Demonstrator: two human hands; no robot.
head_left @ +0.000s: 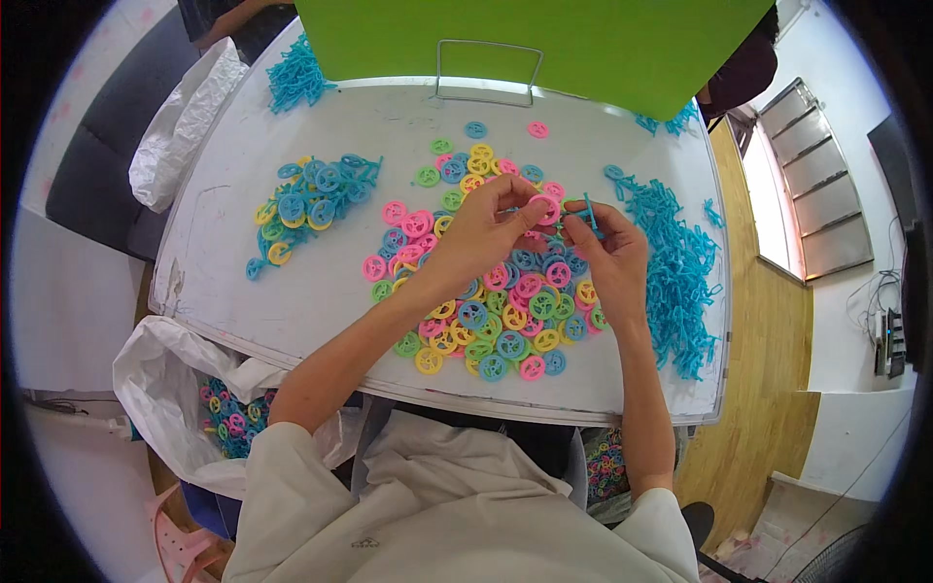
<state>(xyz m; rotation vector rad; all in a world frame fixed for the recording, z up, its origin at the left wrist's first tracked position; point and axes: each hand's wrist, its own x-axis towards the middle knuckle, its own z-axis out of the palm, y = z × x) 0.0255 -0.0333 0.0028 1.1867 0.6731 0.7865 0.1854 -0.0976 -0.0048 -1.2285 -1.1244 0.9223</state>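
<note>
Over the middle of the table, my left hand (pixel 488 225) pinches a pink plastic wheel (pixel 546 207) between thumb and fingers. Close beside it, my right hand (pixel 614 255) has its fingertips closed on a teal plastic stem (pixel 590 211). Whether the stem touches the wheel is hard to see. A bit of green shows between the hands, too small to name. Beneath both hands spreads a pile of pink, yellow, green and blue wheels (pixel 510 342). Right of my right hand lies a long heap of teal stems (pixel 675 277).
On the table's left sits a heap of wheels joined to stems (pixel 321 194). More teal stems (pixel 298 76) lie at the far left corner. A green panel (pixel 544 39) with a wire stand (pixel 489 98) borders the far side. A white sack (pixel 160 374) of colourful pieces stands lower left.
</note>
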